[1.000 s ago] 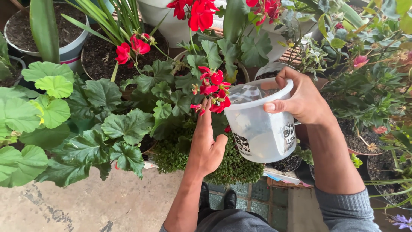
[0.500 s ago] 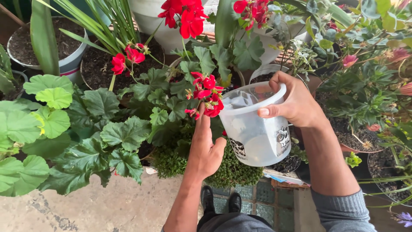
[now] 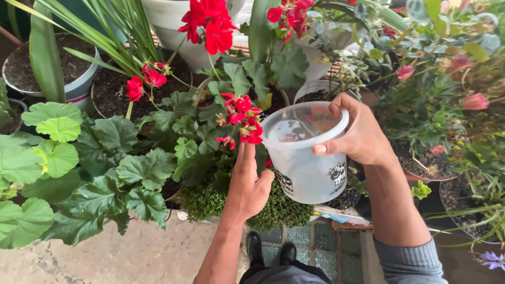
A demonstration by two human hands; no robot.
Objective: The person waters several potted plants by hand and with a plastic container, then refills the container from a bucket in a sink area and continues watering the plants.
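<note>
Shifted left and up since earlier frame, tub [image 3: 306,158] tilting further | right hand [image 3: 360,129] gripping tub rim, over pots | left hand [image 3: 247,184] flat, fingers extended under red blooms [image 3: 242,118] | best poured slowly, low, at soil.
</note>
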